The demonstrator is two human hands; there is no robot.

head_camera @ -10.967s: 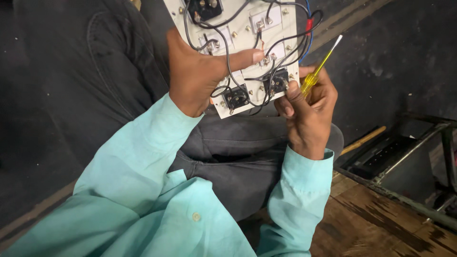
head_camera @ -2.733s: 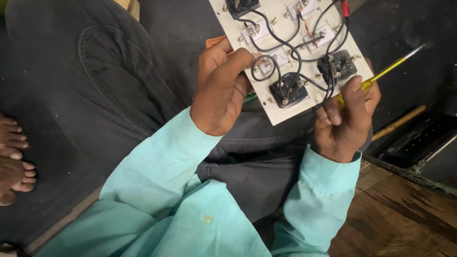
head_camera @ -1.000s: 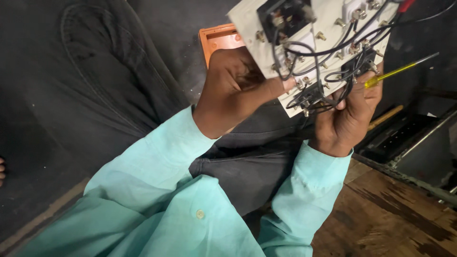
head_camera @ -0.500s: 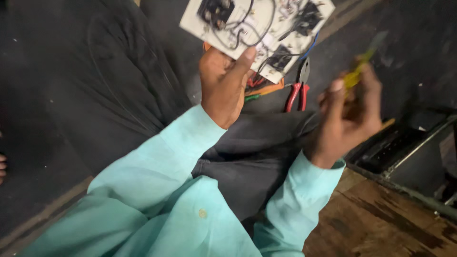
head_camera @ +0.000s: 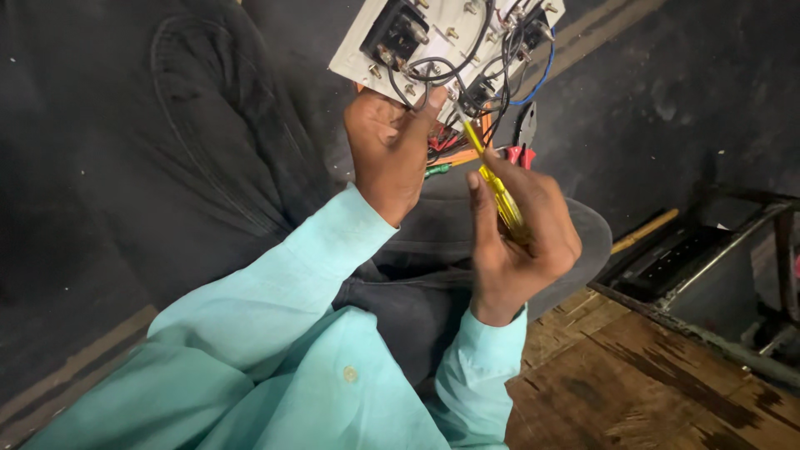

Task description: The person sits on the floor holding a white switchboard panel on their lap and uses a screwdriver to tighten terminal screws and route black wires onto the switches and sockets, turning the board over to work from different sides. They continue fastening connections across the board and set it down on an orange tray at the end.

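Observation:
A white switchboard panel (head_camera: 454, 21) faces me back side up, with black switch bodies, brass terminals and black, blue and red wires. My left hand (head_camera: 387, 150) grips its lower edge, thumb pressed against the wires. My right hand (head_camera: 517, 237) holds a yellow-handled screwdriver (head_camera: 492, 179), whose tip touches a terminal near the panel's lower middle.
Red-handled pliers (head_camera: 523, 142) and orange and green tools (head_camera: 446, 162) lie on my lap just below the panel. A metal frame (head_camera: 717, 267) and a wooden stick (head_camera: 643, 231) sit to the right on a worn wooden floor (head_camera: 650, 392). Dark ground lies to the left.
My right hand, which was away from the panel half a second ago, has brought the screwdriver tip up to a terminal. The panel has shifted slightly right in my left hand.

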